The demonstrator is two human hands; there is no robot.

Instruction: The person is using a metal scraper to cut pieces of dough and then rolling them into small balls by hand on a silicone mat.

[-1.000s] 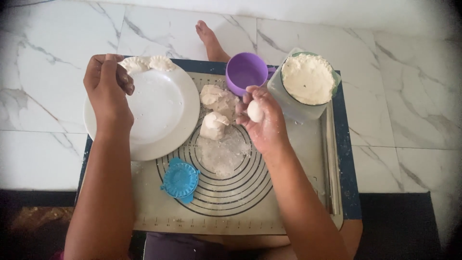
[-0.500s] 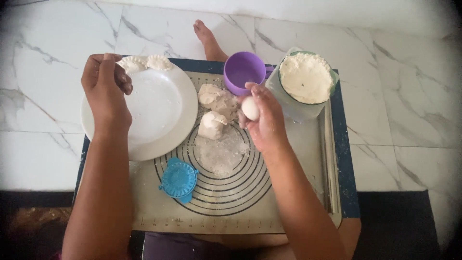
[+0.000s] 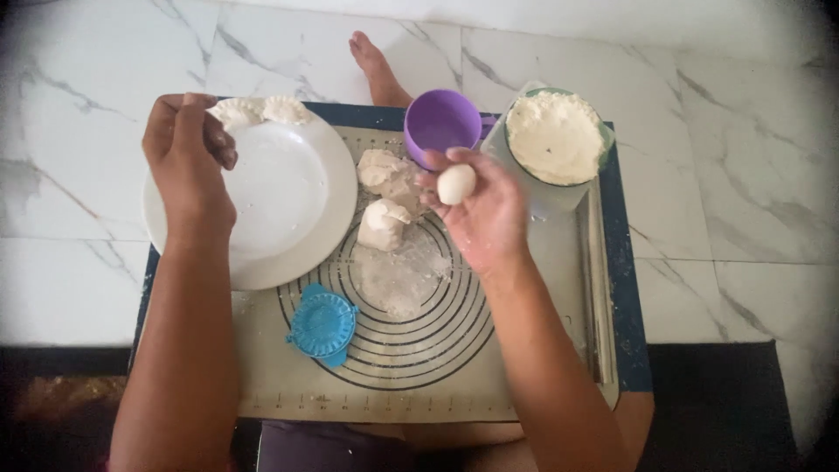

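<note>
A white marble floor (image 3: pixel 734 175) with grey veins fills the frame, and a baking mat (image 3: pixel 437 367) printed with dark rings lies across its middle on a dark blue board. Your right hand (image 3: pixel 481 210), just right of centre, is cupped with the fingers curled around a small round dough ball (image 3: pixel 455 184), held up off the mat. Your left hand (image 3: pixel 186 157), in the upper left, rests with its fingers bent over the rim of a white plate (image 3: pixel 288 201); whether it pinches anything there is hard to tell. Two folded dumplings (image 3: pixel 258 110) sit on the plate's top edge, just beside that hand. Lumps of dough (image 3: pixel 384 201) lie on the mat between the plate and your right hand. A purple cup (image 3: pixel 440 122) stands at top centre, a clear container of flour (image 3: pixel 555 140) to its right. A blue dumpling press (image 3: pixel 322 324) lies lower left of centre. A bare foot (image 3: pixel 376 65) shows at the top.
</note>
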